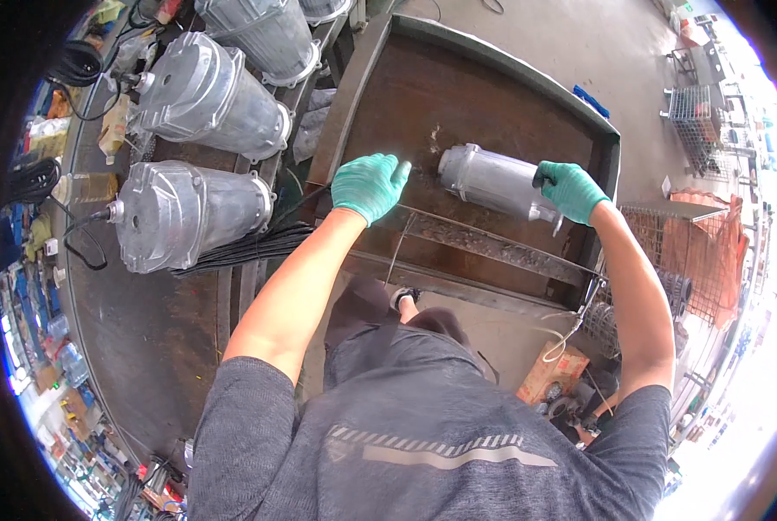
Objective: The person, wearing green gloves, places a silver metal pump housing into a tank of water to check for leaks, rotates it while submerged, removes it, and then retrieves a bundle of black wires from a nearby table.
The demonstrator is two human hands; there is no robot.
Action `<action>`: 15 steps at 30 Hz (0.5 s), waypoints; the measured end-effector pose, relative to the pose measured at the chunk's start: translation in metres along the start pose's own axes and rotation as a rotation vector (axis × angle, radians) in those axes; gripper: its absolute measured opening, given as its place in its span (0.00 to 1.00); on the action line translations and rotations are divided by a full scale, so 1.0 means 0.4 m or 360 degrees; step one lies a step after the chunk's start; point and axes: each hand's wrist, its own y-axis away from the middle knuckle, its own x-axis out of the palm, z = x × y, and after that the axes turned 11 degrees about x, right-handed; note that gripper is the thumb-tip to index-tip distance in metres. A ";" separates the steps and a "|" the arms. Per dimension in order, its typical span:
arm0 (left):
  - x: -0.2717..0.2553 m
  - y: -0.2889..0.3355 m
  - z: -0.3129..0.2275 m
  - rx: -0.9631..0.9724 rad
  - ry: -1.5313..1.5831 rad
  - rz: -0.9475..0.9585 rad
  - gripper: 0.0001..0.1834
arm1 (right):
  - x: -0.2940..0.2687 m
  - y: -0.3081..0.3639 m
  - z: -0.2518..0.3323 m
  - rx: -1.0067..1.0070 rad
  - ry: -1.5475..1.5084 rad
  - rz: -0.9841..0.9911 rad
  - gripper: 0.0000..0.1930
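Observation:
A grey cylindrical metal housing (497, 181) lies on its side in a brown, rusty metal tray (388, 95). My right hand (572, 191), in a green glove with dark fingertips, is closed on its right end. My left hand (371, 188), also gloved in green, is over the tray's left edge, apart from the housing. Its fingers are curled, and what they hold, if anything, is hidden. A dark cable (306, 202) runs up close to the left hand from a black cable bundle (248, 247).
Several large silver motor housings (202, 95) lie on the bench (145, 347) at the left, with cables at their ends. Wire baskets (694, 113) stand on the floor at the right. An orange-brown cardboard box (553, 369) sits below the tray, near a pale looped cord (555, 349).

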 end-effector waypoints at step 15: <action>-0.003 -0.060 -0.028 -0.0601 -0.0082 0.0441 0.22 | 0.238 -0.136 -0.144 -0.0158 0.0325 -0.0269 0.19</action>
